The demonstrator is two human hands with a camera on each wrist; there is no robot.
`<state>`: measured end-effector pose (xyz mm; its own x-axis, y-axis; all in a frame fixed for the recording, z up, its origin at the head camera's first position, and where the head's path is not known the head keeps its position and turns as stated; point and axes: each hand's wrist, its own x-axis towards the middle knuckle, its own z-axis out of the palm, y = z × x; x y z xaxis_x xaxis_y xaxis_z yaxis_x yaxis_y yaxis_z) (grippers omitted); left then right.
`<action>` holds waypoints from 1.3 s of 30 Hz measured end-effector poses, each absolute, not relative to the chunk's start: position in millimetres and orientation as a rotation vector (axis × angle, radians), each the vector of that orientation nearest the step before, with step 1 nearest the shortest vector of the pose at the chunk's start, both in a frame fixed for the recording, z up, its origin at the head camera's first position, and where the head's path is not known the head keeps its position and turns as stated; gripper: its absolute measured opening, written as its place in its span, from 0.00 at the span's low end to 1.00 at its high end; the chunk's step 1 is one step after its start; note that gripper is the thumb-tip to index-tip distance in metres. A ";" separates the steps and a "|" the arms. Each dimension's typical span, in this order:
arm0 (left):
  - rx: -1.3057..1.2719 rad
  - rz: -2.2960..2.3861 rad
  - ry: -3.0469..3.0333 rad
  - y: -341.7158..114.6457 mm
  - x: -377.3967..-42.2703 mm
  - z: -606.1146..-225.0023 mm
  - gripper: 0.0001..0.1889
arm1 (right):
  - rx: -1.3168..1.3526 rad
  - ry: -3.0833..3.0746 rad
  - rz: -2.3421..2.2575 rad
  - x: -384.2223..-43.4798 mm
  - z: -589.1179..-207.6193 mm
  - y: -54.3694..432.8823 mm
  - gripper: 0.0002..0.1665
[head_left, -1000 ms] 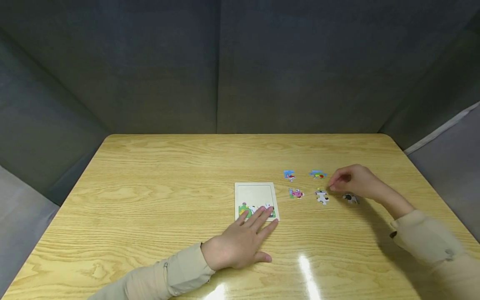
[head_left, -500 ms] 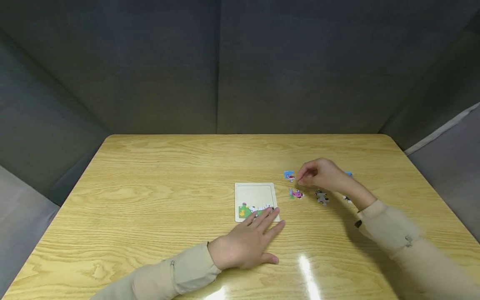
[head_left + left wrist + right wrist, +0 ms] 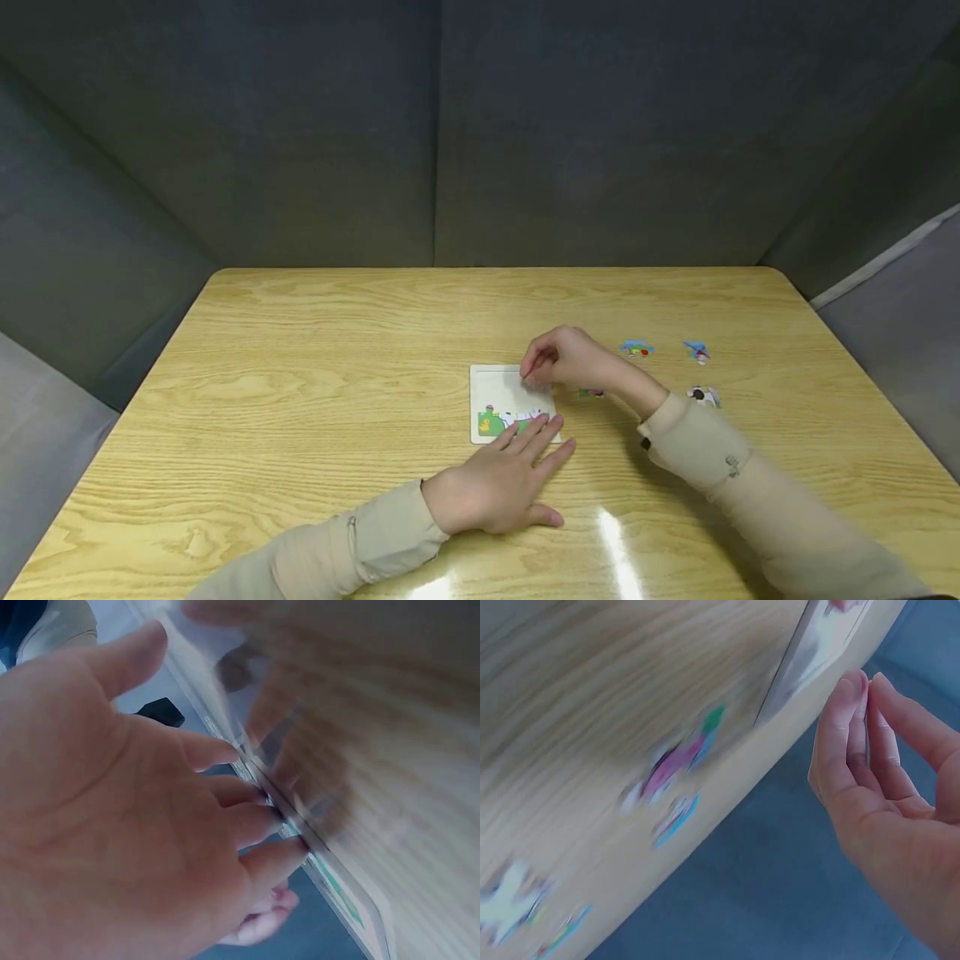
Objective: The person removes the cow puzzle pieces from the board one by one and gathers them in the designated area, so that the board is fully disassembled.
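A square jigsaw tray (image 3: 495, 385) with a pale border lies on the wooden table. Fitted pieces (image 3: 487, 423) with a duck and green ground fill its near strip. My left hand (image 3: 491, 496) lies flat, its spread fingers resting on the tray's near edge and hiding part of that strip. Over the tray's far right corner hovers my right hand (image 3: 566, 358), thumb and fingertips brought together. In the right wrist view no piece shows between those fingertips (image 3: 849, 686). A pink piece (image 3: 671, 766) and a blue-edged piece (image 3: 676, 821) lie below that hand.
Loose jigsaw pieces lie right of the tray: a blue-green one (image 3: 637, 347), a blue one (image 3: 696, 350) and a black-and-white one (image 3: 703, 396). The right wrist view shows a white piece (image 3: 510, 901) too. Dark curtains (image 3: 435, 167) stand behind the table (image 3: 300, 350).
My right hand has swept left from the far loose pieces to above the tray, fingertips together throughout. The left hand has slid slightly right along the tray's near edge.
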<state>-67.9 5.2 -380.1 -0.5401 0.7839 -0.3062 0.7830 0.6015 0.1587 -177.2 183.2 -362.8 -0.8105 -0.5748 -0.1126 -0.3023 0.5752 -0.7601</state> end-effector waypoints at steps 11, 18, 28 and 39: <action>1.257 -0.056 2.488 5.9 -67.5 -379.5 0.43 | -0.783 2.389 -1.045 -171.0 -373.2 143.2 0.05; 1.255 -0.042 2.465 5.8 -69.3 -380.2 0.44 | -0.780 2.381 -1.030 -169.8 -376.1 136.7 0.05; 1.252 -0.044 2.443 6.0 -70.0 -379.3 0.44 | -0.755 2.371 -1.046 -170.6 -376.1 135.1 0.05; 1.245 -0.088 2.448 6.7 -69.7 -379.3 0.45 | -0.718 2.301 -1.113 -171.3 -375.5 136.9 0.05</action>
<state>-69.7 6.7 -379.3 -0.5284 0.7643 -0.3697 0.7888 0.6030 0.1192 -171.3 136.9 -375.5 -0.7459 -0.6378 -0.1918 -0.2457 0.5312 -0.8108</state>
